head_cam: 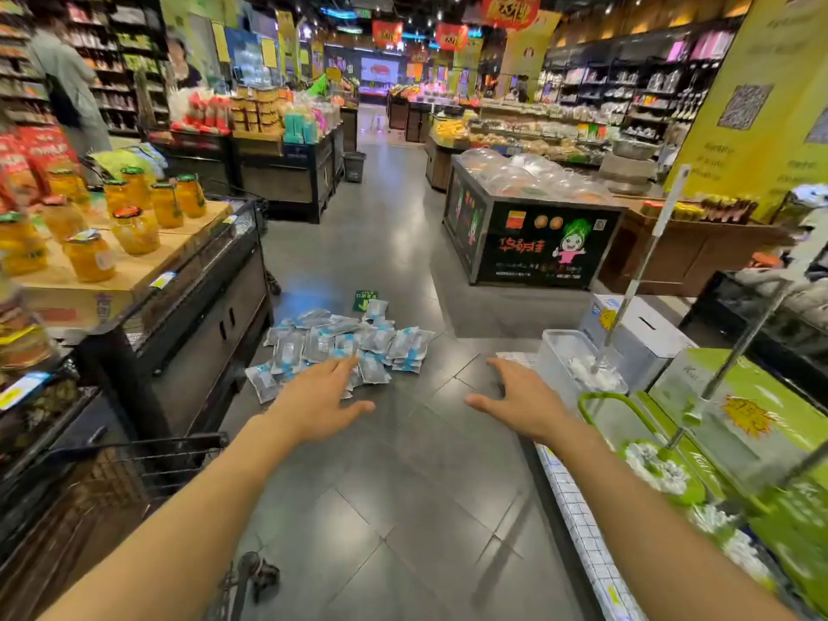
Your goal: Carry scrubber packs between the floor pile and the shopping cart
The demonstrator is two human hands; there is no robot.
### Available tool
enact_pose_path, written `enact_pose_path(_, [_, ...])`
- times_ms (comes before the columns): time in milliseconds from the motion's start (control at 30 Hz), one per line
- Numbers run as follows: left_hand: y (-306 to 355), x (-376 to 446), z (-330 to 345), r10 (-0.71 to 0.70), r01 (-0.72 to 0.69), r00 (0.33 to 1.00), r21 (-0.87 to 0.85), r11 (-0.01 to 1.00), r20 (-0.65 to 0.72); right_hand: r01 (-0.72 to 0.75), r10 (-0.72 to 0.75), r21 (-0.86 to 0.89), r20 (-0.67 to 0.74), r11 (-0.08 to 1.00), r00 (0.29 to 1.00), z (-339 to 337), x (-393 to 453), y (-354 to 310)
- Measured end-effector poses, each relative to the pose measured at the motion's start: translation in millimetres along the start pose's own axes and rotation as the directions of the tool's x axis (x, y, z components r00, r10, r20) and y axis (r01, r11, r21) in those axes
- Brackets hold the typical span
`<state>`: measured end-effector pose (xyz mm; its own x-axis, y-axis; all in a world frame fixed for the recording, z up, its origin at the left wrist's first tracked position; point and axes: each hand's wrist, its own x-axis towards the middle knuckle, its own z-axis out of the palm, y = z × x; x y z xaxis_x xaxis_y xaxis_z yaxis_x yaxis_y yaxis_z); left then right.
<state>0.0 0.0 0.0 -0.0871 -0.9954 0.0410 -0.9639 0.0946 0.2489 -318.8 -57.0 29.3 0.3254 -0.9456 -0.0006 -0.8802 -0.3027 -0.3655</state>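
Note:
Both my arms reach forward over the grey tiled floor of a shop aisle. My left hand (320, 398) is spread flat with straight fingers, its fingertips over the near edge of a heap of several small blue-and-white packets (340, 345) lying on the floor. My right hand (522, 398) is also spread and holds nothing, hovering above bare floor to the right of the heap, close to a clear plastic mop bucket (562, 351).
A wire shopping cart (116, 477) stands at the lower left. A display table with jars of yellow fruit (134, 226) runs along the left. Green mop-set boxes (739, 423) and mop poles line the right. A black display island (533, 244) stands ahead. A person (67, 87) stands far left.

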Motion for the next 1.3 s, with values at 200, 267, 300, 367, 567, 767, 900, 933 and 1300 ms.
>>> enact_pose_path(200, [-8, 96, 8, -0.096, 0.1, 0.994, -0.082, 0.992, 0.058, -0.031, 0.027, 0.067, 0.064, 0.997, 0.998, 1, 107, 28])
enact_pose_path(267, [-11, 129, 7, -0.121, 0.127, 0.989, -0.07, 0.989, 0.079, -0.022, 0.017, 0.076, 0.07, 0.997, 0.997, 3, 144, 34])
enact_pose_path(300, [-14, 146, 8, -0.136, 0.141, 0.988, -0.061, 0.988, 0.079, -0.022, 0.016, 0.078, 0.076, 0.997, 0.997, 5, 161, 37])
enact_pose_path(367, [-23, 178, 8, -0.159, 0.164, 0.984, -0.067, 0.984, 0.075, -0.014, 0.007, 0.092, 0.079, 0.996, 0.997, 7, 194, 41])
enact_pose_path(567, [-71, 273, 16, -0.167, 0.177, 0.982, -0.124, 0.976, 0.086, -0.034, 0.017, 0.132, 0.128, 0.991, 0.992, 26, 301, 44])
enact_pose_path(767, [-144, 388, 15, -0.154, 0.173, 0.981, -0.176, 0.969, 0.119, -0.113, 0.09, 0.1, 0.211, 0.989, 0.973, 39, 419, 32])
enact_pose_path(900, [-185, 463, 1, -0.132, 0.154, 0.983, -0.172, 0.973, 0.131, -0.187, 0.16, 0.113, 0.213, 0.976, 0.964, 44, 496, 23])
enact_pose_path(933, [-194, 480, -2, -0.128, 0.15, 0.983, -0.172, 0.974, 0.13, -0.19, 0.162, 0.119, 0.214, 0.975, 0.963, 45, 513, 22])
enact_pose_path(1300, [-262, 674, 28, -0.187, 0.232, 0.963, -0.241, 0.943, 0.194, -0.216, 0.176, 0.164, 0.228, 0.962, 0.957, 69, 718, 52])
